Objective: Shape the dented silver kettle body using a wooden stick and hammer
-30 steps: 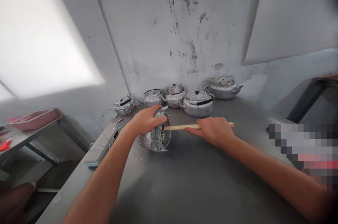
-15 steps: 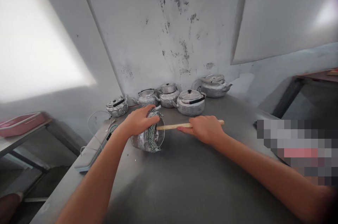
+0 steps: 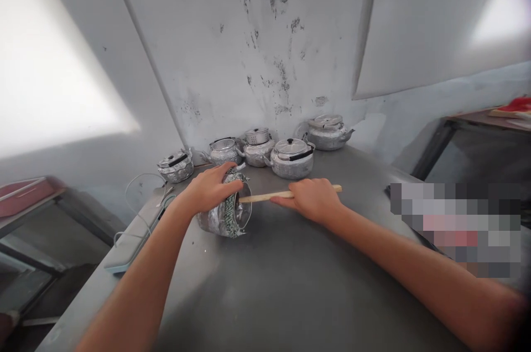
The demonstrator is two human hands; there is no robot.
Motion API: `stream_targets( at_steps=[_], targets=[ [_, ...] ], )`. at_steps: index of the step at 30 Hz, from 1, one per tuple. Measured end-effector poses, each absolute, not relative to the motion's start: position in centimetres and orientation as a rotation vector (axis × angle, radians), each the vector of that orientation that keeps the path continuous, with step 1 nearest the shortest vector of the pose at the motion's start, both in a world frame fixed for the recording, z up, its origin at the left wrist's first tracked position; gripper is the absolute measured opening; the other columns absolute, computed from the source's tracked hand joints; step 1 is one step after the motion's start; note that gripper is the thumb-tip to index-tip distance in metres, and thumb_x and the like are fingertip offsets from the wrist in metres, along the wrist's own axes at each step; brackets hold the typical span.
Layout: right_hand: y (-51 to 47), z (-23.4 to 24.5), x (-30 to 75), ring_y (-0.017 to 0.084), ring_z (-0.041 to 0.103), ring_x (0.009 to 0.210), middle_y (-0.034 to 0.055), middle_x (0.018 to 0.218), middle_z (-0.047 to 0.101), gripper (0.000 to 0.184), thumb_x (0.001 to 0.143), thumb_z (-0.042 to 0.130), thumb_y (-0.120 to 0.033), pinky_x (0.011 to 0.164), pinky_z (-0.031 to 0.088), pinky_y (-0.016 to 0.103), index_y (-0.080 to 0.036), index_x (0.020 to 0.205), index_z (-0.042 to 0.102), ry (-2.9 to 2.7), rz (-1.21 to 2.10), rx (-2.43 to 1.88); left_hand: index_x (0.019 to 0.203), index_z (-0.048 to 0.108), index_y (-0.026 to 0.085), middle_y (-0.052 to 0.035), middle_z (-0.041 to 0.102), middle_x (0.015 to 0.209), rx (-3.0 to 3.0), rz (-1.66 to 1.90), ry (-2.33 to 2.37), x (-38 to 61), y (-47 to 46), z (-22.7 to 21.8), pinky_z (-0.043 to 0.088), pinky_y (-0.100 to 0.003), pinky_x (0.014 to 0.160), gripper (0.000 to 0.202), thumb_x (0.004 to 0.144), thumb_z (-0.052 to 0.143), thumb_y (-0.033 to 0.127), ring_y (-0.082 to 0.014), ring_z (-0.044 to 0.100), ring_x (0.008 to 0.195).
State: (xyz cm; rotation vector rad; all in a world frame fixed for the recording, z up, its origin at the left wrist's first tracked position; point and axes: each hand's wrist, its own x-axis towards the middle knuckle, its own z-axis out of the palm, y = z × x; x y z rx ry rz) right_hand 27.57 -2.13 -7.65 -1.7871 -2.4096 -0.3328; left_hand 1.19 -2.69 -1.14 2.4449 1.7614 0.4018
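Note:
A silver metal pot (image 3: 213, 222) with a green-patterned band at its rim lies tipped on its side on the grey table, its mouth facing right. My left hand (image 3: 213, 189) is closed over the top of it, thumb near the rim. In my right hand (image 3: 315, 200) is a pale wooden stick (image 3: 259, 197), held nearly level. The stick's left end reaches into the pot's mouth, and its other end pokes out past my knuckles. Whether the tip touches the inside wall, I cannot tell.
Behind stand several silver teapots, among them a lidded one (image 3: 291, 161) and a larger one (image 3: 328, 133) by the wall. A pale flat device (image 3: 126, 255) with a cable lies on the table's left edge. A pink tray (image 3: 27, 197) sits on another table; a blurred-out area is at right.
The whole view has shifted slightly, so everything appears a little further left. My hands keep the same grip on the pot and the stick, with little visible motion between them.

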Motion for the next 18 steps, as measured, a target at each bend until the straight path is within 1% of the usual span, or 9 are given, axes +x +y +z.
stream_targets(
  at_steps=[3, 6, 10, 13, 18],
  targets=[
    [-2.21, -7.76, 27.39, 0.029, 0.074, 0.077, 0.0154, 0.082, 0.076, 0.084, 0.090, 0.025, -0.083, 0.069, 0.048, 0.035, -0.017, 0.080, 0.076, -2.418, -0.327, -1.784, 0.153, 0.046, 0.021, -0.0131, 0.057, 0.148, 2.440, 0.382, 1.765, 1.13, -2.60, -1.15, 0.040, -0.044, 0.107, 0.071, 0.094, 0.044, 0.061, -0.0388, 0.057, 0.130],
    [-2.17, -7.78, 27.29, 0.028, 0.074, 0.078, 0.0150, 0.082, 0.076, 0.083, 0.089, 0.027, -0.084, 0.069, 0.048, 0.034, -0.018, 0.080, 0.076, -2.427, -0.320, -1.769, 0.153, 0.046, 0.022, -0.0123, 0.057, 0.149, 2.445, 0.383, 1.752, 1.08, -2.52, -1.16, 0.041, -0.044, 0.107, 0.070, 0.094, 0.044, 0.061, -0.0385, 0.057, 0.129],
    [-2.19, -7.69, 27.35, 0.029, 0.074, 0.078, 0.0156, 0.081, 0.076, 0.080, 0.092, 0.029, -0.080, 0.069, 0.047, 0.035, -0.017, 0.078, 0.075, -2.399, -0.331, -1.796, 0.152, 0.046, 0.021, -0.0126, 0.055, 0.151, 2.440, 0.392, 1.769, 1.18, -2.57, -1.09, 0.041, -0.045, 0.108, 0.071, 0.093, 0.044, 0.060, -0.0388, 0.056, 0.131],
    [-2.32, -7.70, 27.35, 0.029, 0.074, 0.078, 0.0151, 0.081, 0.076, 0.079, 0.091, 0.030, -0.081, 0.069, 0.047, 0.035, -0.017, 0.080, 0.075, -2.424, -0.334, -1.774, 0.152, 0.046, 0.021, -0.0118, 0.055, 0.150, 2.454, 0.395, 1.751, 1.25, -2.64, -1.02, 0.041, -0.044, 0.108, 0.071, 0.094, 0.044, 0.060, -0.0383, 0.056, 0.132],
    [-2.34, -7.73, 27.31, 0.029, 0.074, 0.077, 0.0146, 0.080, 0.076, 0.079, 0.092, 0.029, -0.080, 0.067, 0.047, 0.035, -0.018, 0.078, 0.074, -2.420, -0.342, -1.771, 0.153, 0.046, 0.021, -0.0129, 0.055, 0.150, 2.445, 0.384, 1.765, 1.18, -2.58, -1.02, 0.041, -0.045, 0.108, 0.071, 0.094, 0.044, 0.060, -0.0389, 0.056, 0.131]
  ],
)
